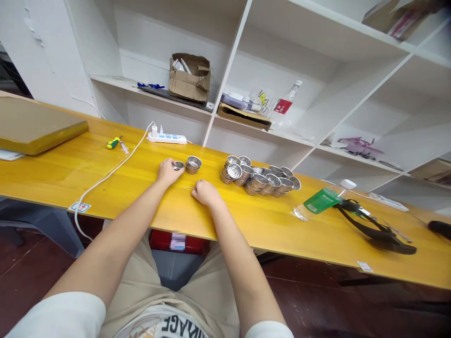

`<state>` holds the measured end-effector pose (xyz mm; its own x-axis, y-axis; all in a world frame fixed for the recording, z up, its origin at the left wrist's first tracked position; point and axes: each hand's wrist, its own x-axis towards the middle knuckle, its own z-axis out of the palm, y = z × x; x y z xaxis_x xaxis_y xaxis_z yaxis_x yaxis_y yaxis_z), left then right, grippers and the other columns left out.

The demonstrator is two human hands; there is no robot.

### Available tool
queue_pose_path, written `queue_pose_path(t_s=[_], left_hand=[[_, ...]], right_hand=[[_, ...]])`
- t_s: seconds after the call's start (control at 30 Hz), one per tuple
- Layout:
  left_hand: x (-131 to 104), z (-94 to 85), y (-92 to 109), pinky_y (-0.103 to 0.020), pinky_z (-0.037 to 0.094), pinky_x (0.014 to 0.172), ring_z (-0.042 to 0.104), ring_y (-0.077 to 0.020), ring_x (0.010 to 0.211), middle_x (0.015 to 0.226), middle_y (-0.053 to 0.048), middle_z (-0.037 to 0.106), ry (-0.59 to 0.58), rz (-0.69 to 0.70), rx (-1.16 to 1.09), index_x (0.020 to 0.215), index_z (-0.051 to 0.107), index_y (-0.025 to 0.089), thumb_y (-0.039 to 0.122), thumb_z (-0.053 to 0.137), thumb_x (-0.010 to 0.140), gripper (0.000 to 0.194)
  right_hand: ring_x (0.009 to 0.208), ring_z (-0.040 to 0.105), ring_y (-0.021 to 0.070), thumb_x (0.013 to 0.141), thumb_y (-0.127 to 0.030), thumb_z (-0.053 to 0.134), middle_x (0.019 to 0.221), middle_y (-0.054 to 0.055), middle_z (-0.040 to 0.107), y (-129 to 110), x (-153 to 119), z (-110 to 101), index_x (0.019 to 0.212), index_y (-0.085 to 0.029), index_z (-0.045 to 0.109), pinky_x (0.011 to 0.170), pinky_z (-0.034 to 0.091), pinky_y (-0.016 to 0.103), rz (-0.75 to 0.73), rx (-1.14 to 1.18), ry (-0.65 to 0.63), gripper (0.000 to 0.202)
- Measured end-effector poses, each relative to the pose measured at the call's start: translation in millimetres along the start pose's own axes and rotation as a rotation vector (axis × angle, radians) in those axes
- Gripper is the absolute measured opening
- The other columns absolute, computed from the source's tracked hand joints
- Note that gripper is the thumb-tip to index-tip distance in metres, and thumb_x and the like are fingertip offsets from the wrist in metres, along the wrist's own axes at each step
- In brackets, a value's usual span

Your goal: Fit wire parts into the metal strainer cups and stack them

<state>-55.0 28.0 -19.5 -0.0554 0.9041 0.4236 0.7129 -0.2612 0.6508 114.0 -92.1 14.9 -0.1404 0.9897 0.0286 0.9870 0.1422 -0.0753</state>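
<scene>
We see a white power strip (167, 137) on the yellow table (271, 223). We spot a cardboard box (188, 87) in the shelving (230, 60).

A silvery cup (179, 165) sits beside a perforated cup stack (193, 164), a curved wire (188, 188) nearby.

We log shiny, perforated silver metal round cups (260, 181), a glossy yellow wood-look tabletop (264, 218), a smooth, clear, green-labelled plastic bottle (321, 200), matt beige cloth trousers (139, 270).
</scene>
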Motion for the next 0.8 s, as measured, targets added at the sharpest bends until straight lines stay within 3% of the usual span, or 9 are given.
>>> queue_pose_path(t_s=[0.3,0.4,0.5,0.53,0.6,0.63,0.7,0.73,0.8], left_hand=[[-3,-1.0,3,-0.039,0.048,0.101,0.063,-0.0304,0.113,0.111,-0.01,0.071,-0.052,-0.001,0.024,0.097,0.057,0.023,0.042,0.079,0.077,0.034],[-3,0.0,3,-0.038,0.048,0.1,0.064,-0.0295,0.112,0.111,-0.01,0.07,-0.071,0.011,0.018,0.098,0.059,0.022,0.043,0.078,0.077,0.035],[-2,1.5,3,-0.039,0.047,0.101,0.063,-0.0295,0.111,0.111,-0.01,0.069,-0.087,0.035,0.025,0.098,0.059,0.022,0.042,0.078,0.077,0.034],[-2,1.8,3,-0.039,0.047,0.101,0.063,-0.0297,0.112,0.111,-0.01,0.069,-0.092,0.046,0.031,0.098,0.059,0.022,0.041,0.077,0.077,0.034],[-3,2.1,3,-0.039,0.047,0.102,0.062,-0.0303,0.113,0.114,-0.01,0.068,-0.102,0.064,0.044,0.099,0.06,0.022,0.042,0.077,0.078,0.034],[-3,2.0,3,-0.04,0.047,0.102,0.062,-0.0306,0.114,0.114,-0.01,0.068,-0.104,0.068,0.049,0.1,0.059,0.022,0.042,0.076,0.078,0.034],[-5,1.3,2,-0.04,0.047,0.102,0.062,-0.031,0.114,0.115,-0.01,0.068,-0.107,0.069,0.057,0.1,0.059,0.023,0.042,0.076,0.079,0.033],[-5,0.9,2,-0.04,0.047,0.102,0.062,-0.0311,0.114,0.115,-0.01,0.068,-0.109,0.072,0.06,0.1,0.059,0.022,0.042,0.075,0.079,0.033],[-6,0.2,2,-0.04,0.048,0.101,0.062,-0.0314,0.113,0.115,-0.011,0.068,-0.116,0.083,0.064,0.1,0.059,0.022,0.041,0.075,0.079,0.032]], right_hand=[[0.105,0.069,0.0217,0.099,-0.017,0.051,0.114,0.012,0.076,12,1,-1,0.112,-0.018,0.07,0.087,0.046,0.027,-0.02,0.13,0.011,0.023],[0.107,0.068,0.025,0.099,-0.025,0.057,0.12,0.016,0.074,1,-21,-14,0.12,-0.016,0.068,0.087,0.047,0.03,0.05,0.099,0.06,0.025],[0.106,0.068,0.0242,0.102,-0.031,0.054,0.119,0.016,0.074,-35,-64,-14,0.123,-0.015,0.067,0.089,0.048,0.031,0.04,0.193,0.146,0.029],[0.101,0.069,0.0211,0.105,-0.031,0.049,0.113,0.011,0.076,-51,-79,-7,0.12,-0.018,0.069,0.087,0.048,0.029,-0.091,0.296,0.064,0.028],[0.098,0.071,0.0185,0.101,-0.033,0.055,0.113,0.003,0.078,-83,-102,18,0.117,-0.026,0.071,0.085,0.05,0.026,-0.454,0.451,-0.314,0.024],[0.098,0.072,0.0206,0.097,-0.036,0.061,0.111,0.002,0.079,-95,-107,36,0.118,-0.028,0.073,0.085,0.051,0.028,-0.532,0.439,-0.496,0.025],[0.104,0.072,0.028,0.091,-0.036,0.067,0.116,0.009,0.079,-106,-104,73,0.126,-0.022,0.072,0.089,0.054,0.035,-0.36,0.32,-0.704,0.038],[0.11,0.071,0.0302,0.09,-0.034,0.067,0.123,0.011,0.077,-105,-97,89,0.132,-0.021,0.07,0.093,0.055,0.038,-0.203,0.298,-0.673,0.044],[0.122,0.066,0.029,0.096,-0.03,0.057,0.136,0.007,0.073,-94,-80,113,0.139,-0.025,0.066,0.106,0.05,0.042,-0.008,0.348,-0.467,0.045]])
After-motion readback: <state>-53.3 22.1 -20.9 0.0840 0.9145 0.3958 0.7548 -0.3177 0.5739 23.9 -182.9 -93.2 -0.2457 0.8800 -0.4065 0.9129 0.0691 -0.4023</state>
